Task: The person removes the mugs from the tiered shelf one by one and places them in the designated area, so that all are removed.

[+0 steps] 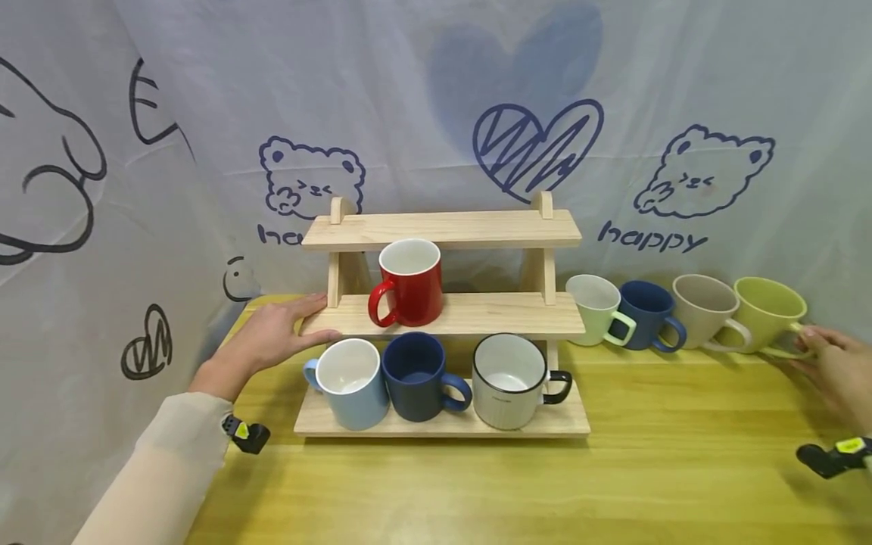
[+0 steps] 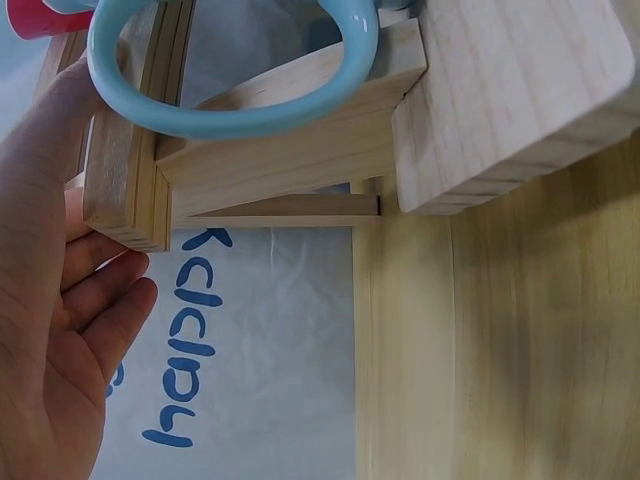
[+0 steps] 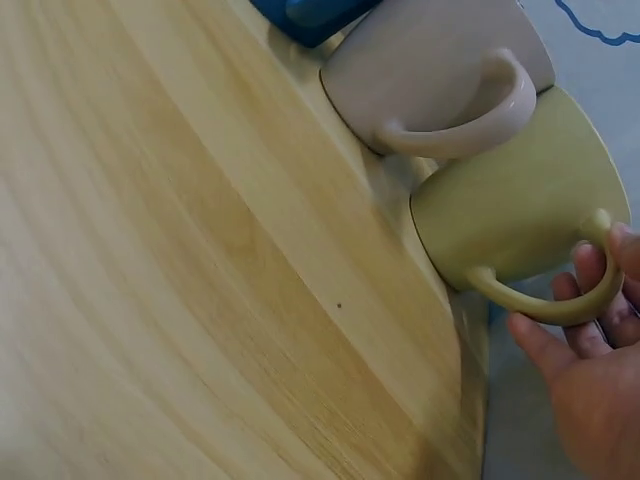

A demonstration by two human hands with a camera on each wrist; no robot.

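My left hand (image 1: 267, 334) grips the left end of the middle board of a three-tier wooden shelf (image 1: 504, 312), thumb on top; the left wrist view shows its fingers at the board's end (image 2: 122, 190). At the far right, my right hand (image 1: 841, 371) holds the handle of a yellow-green mug (image 1: 759, 325), which stands upright on the table. The right wrist view has thumb and fingers around that handle (image 3: 560, 310). A red mug (image 1: 418, 295) stands on the middle board. Below it are a light blue mug (image 1: 357, 401), a dark blue mug (image 1: 414, 393) and a white black-rimmed mug (image 1: 504, 401).
Left of the yellow-green mug, a beige mug (image 1: 698, 318), a blue mug (image 1: 639, 318) and a pale green mug (image 1: 591, 314) stand in a row. Behind everything hangs a white patterned cloth (image 1: 409, 91). The yellowish wooden table (image 1: 436, 492) extends in front of the shelf.
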